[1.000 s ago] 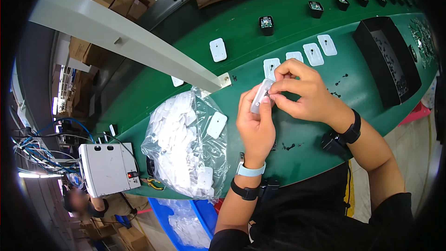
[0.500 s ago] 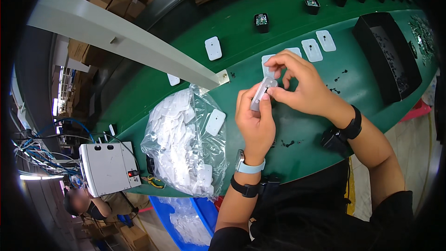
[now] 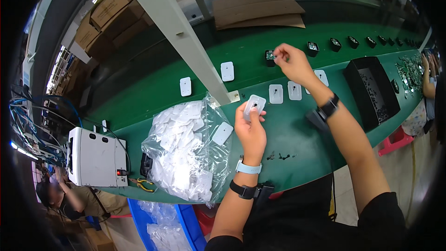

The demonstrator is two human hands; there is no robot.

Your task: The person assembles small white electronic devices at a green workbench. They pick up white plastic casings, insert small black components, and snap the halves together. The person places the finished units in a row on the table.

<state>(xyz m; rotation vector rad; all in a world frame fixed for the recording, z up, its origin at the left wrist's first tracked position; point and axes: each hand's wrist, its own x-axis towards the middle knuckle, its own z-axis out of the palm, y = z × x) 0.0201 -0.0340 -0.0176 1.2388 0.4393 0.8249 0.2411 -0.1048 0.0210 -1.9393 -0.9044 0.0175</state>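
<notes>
My left hand [image 3: 251, 135] pinches a shallow white plastic cover [image 3: 259, 100] between thumb and fingers, with a small black part [image 3: 255, 105] inside it. Farther off, on the green belt, my right hand [image 3: 295, 65] has its fingers curled at the right side of a black housing [image 3: 269, 59] with a circuit board in its top. The fingertips overlap the housing's edge, and the thumb's contact is partly hidden. Below the right wrist lie more white covers [image 3: 276, 94] with black parts in them, one partly behind the forearm.
A clear bag [image 3: 174, 144] of white covers lies left of my left hand. A pale post [image 3: 186, 42] rises behind it. A black box [image 3: 371, 93] of small parts stands at right. Black housings [image 3: 335, 44] line the belt. Yellow-handled pliers [image 3: 144, 185] lie near a white machine [image 3: 95, 158].
My right hand has left the cover in my left hand and reached out to the black housing. The left hand still holds the cover, now turned with its inside showing. The whole view has shifted.
</notes>
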